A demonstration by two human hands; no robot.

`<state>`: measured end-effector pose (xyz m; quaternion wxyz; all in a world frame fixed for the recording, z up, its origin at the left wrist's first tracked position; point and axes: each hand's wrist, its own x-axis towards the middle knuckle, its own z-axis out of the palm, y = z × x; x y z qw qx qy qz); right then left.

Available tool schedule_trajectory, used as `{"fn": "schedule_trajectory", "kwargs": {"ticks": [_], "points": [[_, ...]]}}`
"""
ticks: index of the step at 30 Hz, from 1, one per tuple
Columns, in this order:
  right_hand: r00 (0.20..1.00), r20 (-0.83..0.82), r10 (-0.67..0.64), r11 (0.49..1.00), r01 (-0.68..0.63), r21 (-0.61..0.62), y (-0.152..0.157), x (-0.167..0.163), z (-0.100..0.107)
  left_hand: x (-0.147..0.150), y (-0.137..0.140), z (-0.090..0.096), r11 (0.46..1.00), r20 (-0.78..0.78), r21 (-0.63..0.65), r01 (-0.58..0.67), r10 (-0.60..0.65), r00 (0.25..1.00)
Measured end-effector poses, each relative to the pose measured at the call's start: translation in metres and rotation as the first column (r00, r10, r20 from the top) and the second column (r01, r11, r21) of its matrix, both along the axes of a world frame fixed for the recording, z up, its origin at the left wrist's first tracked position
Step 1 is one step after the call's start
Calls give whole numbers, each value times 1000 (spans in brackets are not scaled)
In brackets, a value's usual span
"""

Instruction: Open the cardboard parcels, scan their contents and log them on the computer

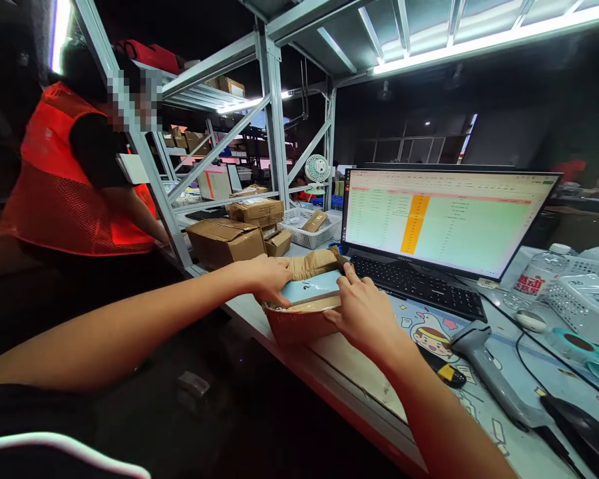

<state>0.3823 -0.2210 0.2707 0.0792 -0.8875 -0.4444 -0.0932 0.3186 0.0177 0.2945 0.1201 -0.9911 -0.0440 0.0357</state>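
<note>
An opened cardboard box [294,327] sits at the table's front edge. Inside it lies a flat light blue box [309,289] with a dark mark on top, and crumpled brown paper [312,263] runs along its far side. My left hand [268,278] is closed around the left end of the light blue box, thumb at its near corner and fingers by the paper. On the right, my right hand [365,307] grips the cardboard box's side, its thumb low on the near wall and index finger by the far corner. Its other fingertips are partly hidden.
Behind are a monitor [444,223], keyboard [419,283] and white basket [312,227]. Cardboard boxes [227,239] stand left, beside a metal rack post [172,233]. A barcode scanner [499,379], tape cutter [446,372] and bottle [542,273] lie right. A person in a red vest [74,179] stands left.
</note>
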Motion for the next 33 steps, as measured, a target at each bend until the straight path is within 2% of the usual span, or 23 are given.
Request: {"fn": "schedule_trajectory", "kwargs": {"ticks": [3,7,12,16,21,25,29,31,33], "points": [[1000,-15,-21,1000,21,-8,-2,3,4,-2,2,-1,998,37,-61,24,-22,999],[999,-40,-26,1000,26,-7,-3,6,7,-16,6,-2,995,76,-82,57,-51,996],[999,-36,-10,997,13,70,-1,6,5,-39,16,-8,981,225,-183,69,-27,974],[999,-36,8,994,-4,108,-2,6,3,-46,21,-15,948,338,-306,85,25,941],[999,-43,1,994,4,112,-6,6,7,-47,20,-18,898,481,-408,164,58,875],[999,-32,-5,995,8,100,-8,7,8,-46,16,-27,863,661,-433,261,107,743],[1000,-26,-3,994,6,111,-12,14,9,-40,20,-39,790,778,-491,367,209,593],[999,-33,11,991,-7,131,-15,18,10,-34,29,-45,715,828,-535,451,336,450],[999,-42,24,989,-17,147,-17,23,11,-27,39,-49,579,821,-552,601,505,268]]}}
